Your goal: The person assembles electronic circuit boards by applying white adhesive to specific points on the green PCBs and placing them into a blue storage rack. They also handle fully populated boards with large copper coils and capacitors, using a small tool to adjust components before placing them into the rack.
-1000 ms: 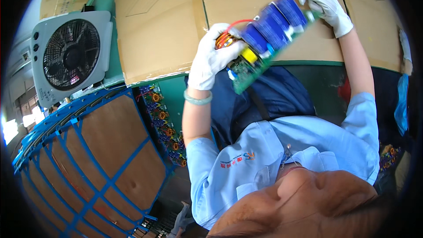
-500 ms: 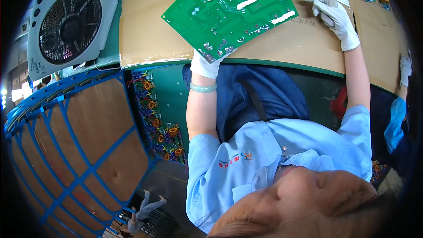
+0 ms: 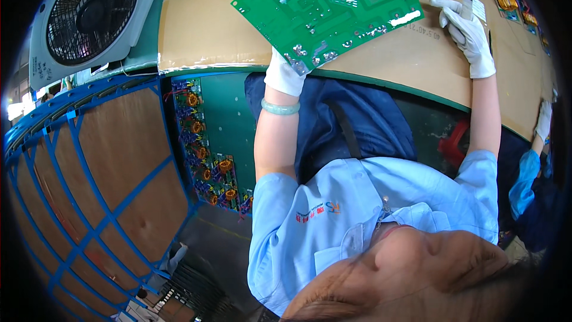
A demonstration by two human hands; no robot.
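A green circuit board [image 3: 333, 21], with white paste strips and blobs and solder joints on the visible side, is held tilted over the cardboard-covered table. My left hand [image 3: 285, 76], in a white glove, grips its near corner; most of the fingers are hidden beneath the board. To the right of the board, my gloved right hand [image 3: 471, 42] is closed round a flat grey metal blade [image 3: 467, 1] that points away from me. Its index finger stretches out to the left, toward the board, without touching it. A white label [image 3: 478, 9] lies on the cardboard behind the blade.
A box fan [image 3: 92, 15] stands at the far left. Populated boards with copper coils lie at the far right [image 3: 506, 1] and lower left [image 3: 199, 128]. A blue-framed rack [image 3: 101, 185] is at the left. Another person's gloved hand [image 3: 544, 120] shows at the right edge.
The board has moved right and a little farther away with my left hand. My right hand keeps the blade in much the same pose. The whole view has shifted slightly.
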